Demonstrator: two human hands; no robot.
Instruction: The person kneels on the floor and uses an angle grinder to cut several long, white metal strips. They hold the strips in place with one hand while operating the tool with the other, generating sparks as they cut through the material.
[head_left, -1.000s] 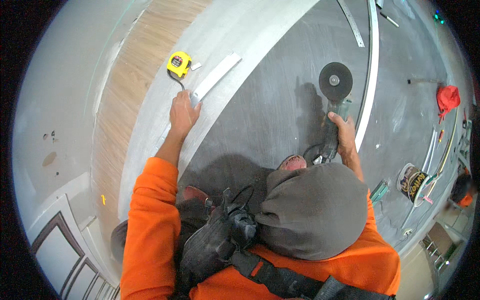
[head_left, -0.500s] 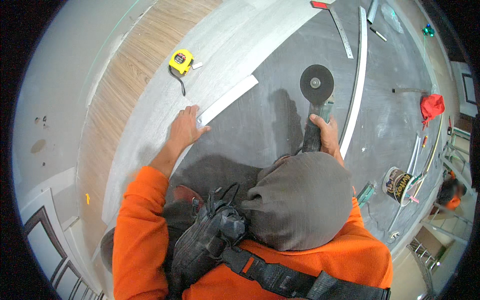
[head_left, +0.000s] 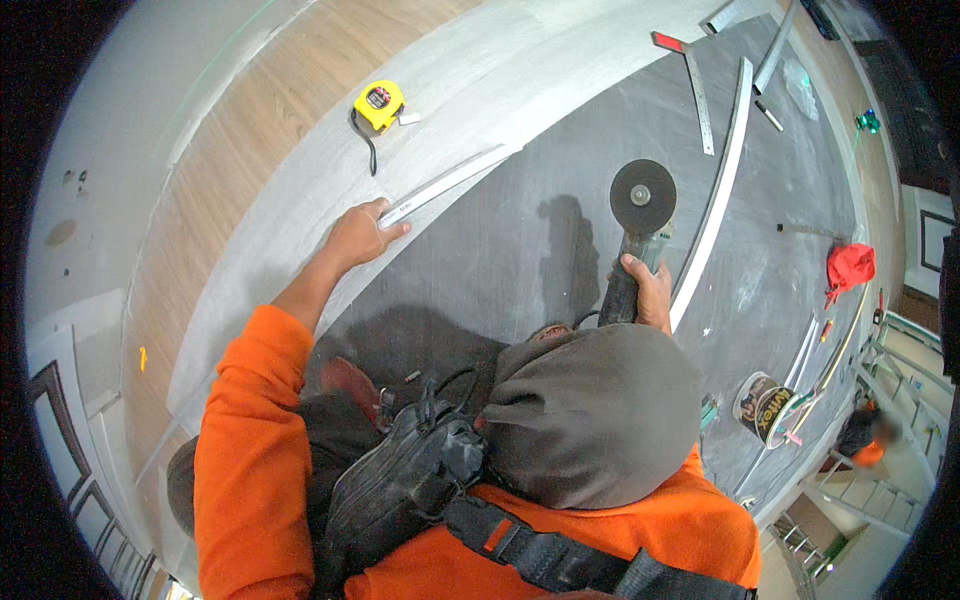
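My left hand (head_left: 358, 236) is closed on the near end of a white strip (head_left: 450, 182), thumb on one side and fingers on the other. The strip lies along the border between the pale flooring and the dark grey floor, its narrow side facing up. An angle grinder (head_left: 622, 275) with a black cutting disc (head_left: 643, 208) is gripped in my right hand (head_left: 652, 292), held off the floor with its disc pointing away from me. Whether the disc spins I cannot tell. My knee hides part of the grinder's rear end.
A yellow tape measure (head_left: 379, 105) lies beyond my left hand. Right of the grinder are a long white strip (head_left: 717, 200), a try square (head_left: 697, 95) and a marker (head_left: 769, 116). Farther right are a red bag (head_left: 850, 268), a bucket (head_left: 762, 400) and another person (head_left: 862, 437) near ladders.
My left hand has gone from lying spread on the white strip to gripping its end, and the strip now shows a narrower side. The grinder stays in my right hand. The view has shifted.
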